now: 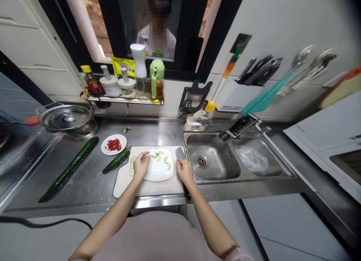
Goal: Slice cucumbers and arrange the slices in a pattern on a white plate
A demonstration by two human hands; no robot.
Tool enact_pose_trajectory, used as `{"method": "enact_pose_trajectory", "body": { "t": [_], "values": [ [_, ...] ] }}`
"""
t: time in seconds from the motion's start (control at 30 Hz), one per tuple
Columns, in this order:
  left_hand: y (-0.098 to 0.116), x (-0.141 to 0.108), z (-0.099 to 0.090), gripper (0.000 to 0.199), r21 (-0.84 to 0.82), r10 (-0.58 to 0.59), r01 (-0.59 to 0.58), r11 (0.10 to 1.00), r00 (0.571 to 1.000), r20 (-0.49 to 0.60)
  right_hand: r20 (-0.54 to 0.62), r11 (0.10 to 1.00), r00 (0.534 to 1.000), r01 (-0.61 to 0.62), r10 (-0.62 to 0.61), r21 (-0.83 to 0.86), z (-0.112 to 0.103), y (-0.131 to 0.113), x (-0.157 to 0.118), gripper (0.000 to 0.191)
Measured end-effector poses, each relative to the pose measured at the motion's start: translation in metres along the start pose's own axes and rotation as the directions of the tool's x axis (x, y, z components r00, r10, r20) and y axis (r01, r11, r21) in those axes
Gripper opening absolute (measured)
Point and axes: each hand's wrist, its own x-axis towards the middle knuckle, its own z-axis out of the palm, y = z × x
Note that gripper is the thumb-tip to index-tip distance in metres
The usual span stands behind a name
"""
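A white plate (pixel 158 172) lies on the pale cutting board (pixel 124 182) with thin cucumber slices (pixel 158 154) arranged near its top and right. Over the plate's left edge is my left hand (pixel 141 165), fingers bent together; whether something small sits between the fingertips is too small to tell. More cucumber slices (pixel 132 167) lie just left of that hand. At the plate's right, my right hand (pixel 184 170) is closed beside a knife, whose blade (pixel 179 153) points away from me; its fingers hide what they hold, if anything.
Left of the board are a cut cucumber piece (pixel 115 161), a whole cucumber (pixel 70 169), a dish with red bits (pixel 114 144) and a lidded pot (pixel 67 118). The double sink (pixel 213 157) borders the right side. Bottles (pixel 156 80) stand on a rack behind.
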Motion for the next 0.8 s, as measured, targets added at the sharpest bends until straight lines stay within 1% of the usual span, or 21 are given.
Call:
{"method": "enact_pose_trajectory", "body": {
  "t": [0.07,0.13,0.2,0.3,0.4,0.47,0.57,0.7,0.8],
  "values": [
    [-0.010,-0.007,-0.020,0.036,-0.070,-0.047,0.040,0.997,0.994,-0.103,-0.059,0.998,0.998,0.005,-0.001,0.067,-0.004,0.006,0.000,0.034],
    [-0.020,-0.016,-0.038,0.040,-0.115,-0.084,0.067,0.991,0.985,-0.148,-0.107,0.994,0.994,0.008,0.005,0.113,-0.005,0.010,0.001,0.035],
    [-0.030,-0.026,-0.052,0.042,-0.101,-0.113,0.097,0.990,0.979,-0.169,-0.139,0.990,0.990,0.013,0.007,0.143,-0.005,0.011,0.003,0.036],
    [-0.041,-0.038,-0.067,0.041,0.055,-0.150,0.163,0.985,0.971,-0.187,-0.151,0.985,0.989,0.036,-0.010,0.170,-0.003,0.008,0.005,0.037],
    [-0.045,-0.045,-0.079,0.035,0.295,-0.167,0.223,0.929,0.964,-0.205,-0.136,0.978,0.990,0.063,-0.036,0.200,-0.001,0.000,0.007,0.039],
    [-0.045,-0.047,-0.085,0.033,0.429,-0.167,0.242,0.870,0.964,-0.207,-0.130,0.974,0.991,0.067,-0.039,0.217,0.000,-0.005,0.008,0.040],
    [-0.043,-0.049,-0.090,0.032,0.550,-0.179,0.248,0.797,0.968,-0.177,-0.120,0.972,0.992,0.058,-0.031,0.226,0.002,-0.011,0.007,0.041],
    [-0.040,-0.047,-0.086,0.033,0.639,-0.209,0.233,0.733,0.971,-0.114,-0.098,0.970,0.995,0.053,-0.031,0.235,0.005,-0.014,0.003,0.041],
    [-0.038,-0.044,-0.080,0.033,0.674,-0.210,0.219,0.706,0.973,-0.096,-0.080,0.969,0.997,0.040,-0.022,0.244,0.006,-0.012,0.000,0.042]
  ]
}}
